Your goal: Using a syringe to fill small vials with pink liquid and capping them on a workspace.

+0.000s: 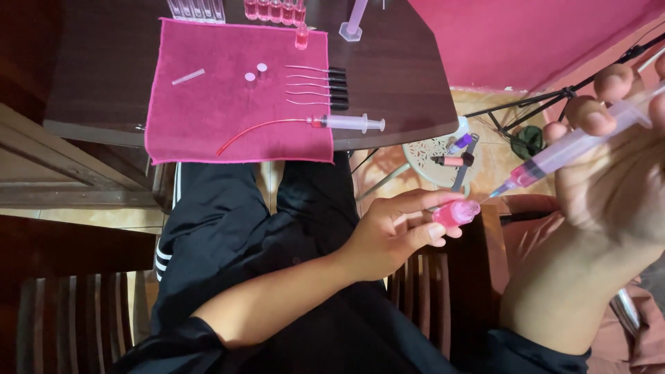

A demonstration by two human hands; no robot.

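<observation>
My left hand (395,232) pinches a small clear bottle (456,213) filled with pink liquid, held over my lap. A large syringe (575,144) with pink liquid near its tip is gripped in my right hand (616,180), and its needle points down-left into the bottle's mouth. On the dark table lies a pink cloth (208,118). A second syringe (350,122) with a thin red tube lies on the cloth, beside several black-handled needles (318,86), two small white caps (255,72) and a short clear tube (188,76).
Rows of small vials (275,10), some pink, stand at the table's far edge, with a clear funnel-like stand (352,26). A white stool (436,149) on the tiled floor holds small bottles. Wooden chairs (69,305) flank my legs. A black tripod (547,100) stands by the pink wall.
</observation>
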